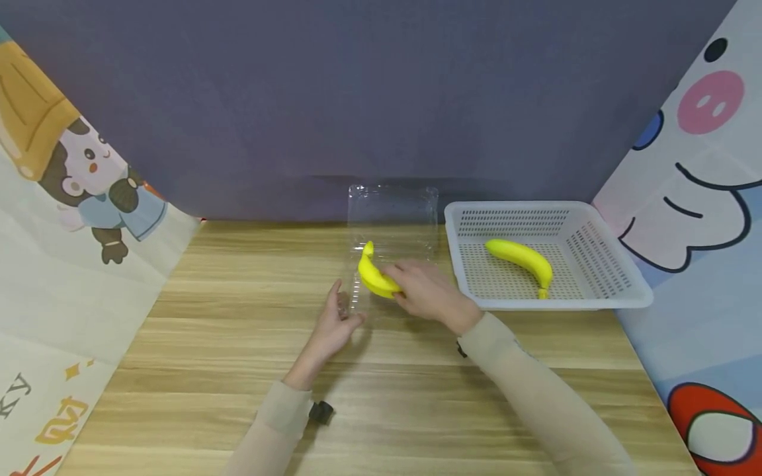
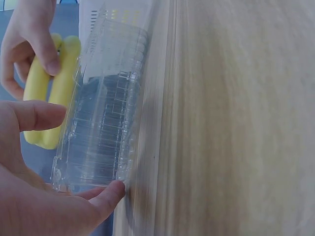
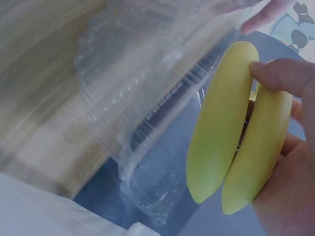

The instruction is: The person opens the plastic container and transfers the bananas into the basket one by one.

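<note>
My right hand (image 1: 425, 291) grips two yellow bananas (image 3: 219, 128) side by side, with the thumb across them in the right wrist view. In the head view they overlap and look like one banana (image 1: 374, 276), held above a clear plastic clamshell box (image 1: 393, 235). The box is open, its lid raised at the back against the dark wall. My left hand (image 1: 327, 324) holds the box by its near left corner. In the left wrist view, fingertips (image 2: 114, 192) touch the end of the box, and part of the fingers is hidden behind the clear plastic.
A white slotted basket (image 1: 553, 304) stands to the right of the box with one more banana (image 1: 520, 258) in it. The wooden table (image 1: 381, 410) ends at a dark back wall (image 1: 381, 99). Printed cartoon cloths hang on both sides.
</note>
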`<state>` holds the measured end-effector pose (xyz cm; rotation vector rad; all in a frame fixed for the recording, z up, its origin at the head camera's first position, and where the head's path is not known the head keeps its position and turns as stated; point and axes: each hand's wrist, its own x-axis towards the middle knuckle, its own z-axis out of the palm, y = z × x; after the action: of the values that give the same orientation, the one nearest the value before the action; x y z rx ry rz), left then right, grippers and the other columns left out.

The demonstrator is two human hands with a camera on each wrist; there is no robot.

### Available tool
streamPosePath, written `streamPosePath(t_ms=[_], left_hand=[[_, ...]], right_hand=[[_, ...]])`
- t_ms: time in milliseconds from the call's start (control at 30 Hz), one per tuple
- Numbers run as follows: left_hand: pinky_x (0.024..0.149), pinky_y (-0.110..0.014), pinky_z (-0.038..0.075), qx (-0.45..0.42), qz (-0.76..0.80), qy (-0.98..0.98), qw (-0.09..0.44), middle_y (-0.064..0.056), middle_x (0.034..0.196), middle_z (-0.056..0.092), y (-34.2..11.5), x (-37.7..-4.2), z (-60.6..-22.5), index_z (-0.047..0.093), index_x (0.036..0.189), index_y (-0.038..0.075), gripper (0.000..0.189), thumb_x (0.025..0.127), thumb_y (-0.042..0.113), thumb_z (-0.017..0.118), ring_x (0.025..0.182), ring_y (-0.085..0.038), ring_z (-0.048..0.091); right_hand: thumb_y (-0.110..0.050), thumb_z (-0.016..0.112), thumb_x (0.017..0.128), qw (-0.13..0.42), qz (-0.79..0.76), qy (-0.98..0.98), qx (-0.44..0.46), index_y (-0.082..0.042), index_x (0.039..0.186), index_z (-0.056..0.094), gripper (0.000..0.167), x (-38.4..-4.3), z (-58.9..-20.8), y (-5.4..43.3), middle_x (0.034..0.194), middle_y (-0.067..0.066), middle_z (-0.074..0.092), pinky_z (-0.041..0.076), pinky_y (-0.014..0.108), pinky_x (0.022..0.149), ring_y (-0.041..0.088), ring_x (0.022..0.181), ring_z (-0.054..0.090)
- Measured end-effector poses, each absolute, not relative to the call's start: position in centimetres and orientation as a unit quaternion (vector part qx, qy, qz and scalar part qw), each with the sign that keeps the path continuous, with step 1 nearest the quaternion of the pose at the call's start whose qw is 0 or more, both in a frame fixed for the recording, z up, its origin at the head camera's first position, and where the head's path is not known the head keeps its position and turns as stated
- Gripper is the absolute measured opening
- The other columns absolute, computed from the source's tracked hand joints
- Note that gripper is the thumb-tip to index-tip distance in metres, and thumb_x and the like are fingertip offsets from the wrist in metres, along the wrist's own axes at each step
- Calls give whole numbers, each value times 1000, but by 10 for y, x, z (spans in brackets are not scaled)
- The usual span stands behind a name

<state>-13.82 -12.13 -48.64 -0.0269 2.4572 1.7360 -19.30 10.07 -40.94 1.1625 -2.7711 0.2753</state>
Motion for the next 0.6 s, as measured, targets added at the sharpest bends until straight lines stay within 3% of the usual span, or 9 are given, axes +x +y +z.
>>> streamPosePath(t_ms=[267,467,600], left_hand=[[112,-60,39,-11,572,817,72,-27,159,30,-122,-138,-486,6,163,10,99,89,17,71,134,-47,44],[113,-61,37,-10,569,819,76,-27,159,30,-123,-138,-486,5,163,10,99,89,17,71,135,-48,43],[114,-60,36,-10,571,817,75,-27,160,30,-123,-138,-487,5,163,10,100,89,17,71,136,-47,43]], right_hand=[[-15,81,84,117,100,-907,392,-11,123,63,43,-189,-395,108,103,6,66,56,39,76,23,88,62],[-16,79,85,118,92,-917,370,-7,127,64,45,-189,-389,114,108,6,67,56,42,82,24,96,62],[-18,80,84,119,81,-922,360,-5,123,67,43,-188,-386,118,99,5,62,54,39,75,22,85,57]])
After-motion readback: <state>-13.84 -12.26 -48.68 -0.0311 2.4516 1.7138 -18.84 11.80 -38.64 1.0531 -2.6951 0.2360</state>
